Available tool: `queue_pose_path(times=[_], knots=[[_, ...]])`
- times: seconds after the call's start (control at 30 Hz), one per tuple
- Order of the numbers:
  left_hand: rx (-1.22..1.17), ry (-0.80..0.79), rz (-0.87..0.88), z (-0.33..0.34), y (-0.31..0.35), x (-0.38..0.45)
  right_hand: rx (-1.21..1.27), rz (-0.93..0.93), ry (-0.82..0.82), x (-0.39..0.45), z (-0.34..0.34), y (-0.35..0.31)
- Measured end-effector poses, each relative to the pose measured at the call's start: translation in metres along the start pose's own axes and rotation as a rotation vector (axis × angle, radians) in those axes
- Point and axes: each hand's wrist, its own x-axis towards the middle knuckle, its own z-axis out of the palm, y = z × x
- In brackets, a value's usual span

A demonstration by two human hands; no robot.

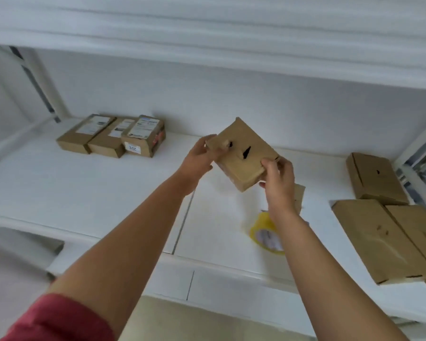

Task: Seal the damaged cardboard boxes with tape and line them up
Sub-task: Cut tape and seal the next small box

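Gripping a small brown cardboard box (244, 153) with a dark torn slit in its matte face, my left hand (199, 159) and right hand (278, 179) curl their fingers round opposite corners, holding it tilted above the smooth white shelf (96, 193), near a glossy yellow tape roll (263, 233).

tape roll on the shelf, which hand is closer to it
Right. The right hand grips the held box almost directly above the tape roll; the left hand grips the box's far-left corner, farther away.
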Motion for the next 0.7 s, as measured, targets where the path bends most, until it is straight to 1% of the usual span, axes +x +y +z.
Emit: queue_pose_path(times=[0.1, 0.2, 0.27, 0.33, 0.43, 0.53, 0.6, 0.7], knots=[[-0.003, 0.019, -0.087, -0.047, -0.011, -0.015, -0.032, 0.047, -0.047, -0.010, 0.034, 0.010], [0.012, 0.019, -0.158, -0.084, -0.034, -0.027, -0.169, 0.096, -0.018, -0.017, 0.061, 0.031], [0.146, 0.016, -0.208, -0.101, -0.055, -0.036, -0.319, 0.105, -0.011, -0.026, 0.072, 0.051], [0.302, 0.010, -0.244, -0.112, -0.076, -0.044, -0.419, 0.098, -0.073, -0.041, 0.078, 0.067], [0.392, 0.029, -0.264, -0.122, -0.097, -0.053, -0.440, 0.142, -0.196, -0.060, 0.086, 0.081], [0.446, 0.042, -0.257, -0.125, -0.106, -0.056, -0.401, 0.180, -0.262, -0.074, 0.089, 0.086], [0.469, 0.046, -0.260, -0.127, -0.108, -0.058, -0.413, 0.158, -0.280, -0.079, 0.089, 0.090], [0.483, 0.024, -0.224, -0.127, -0.107, -0.059, -0.450, 0.138, -0.257, -0.082, 0.091, 0.094]])
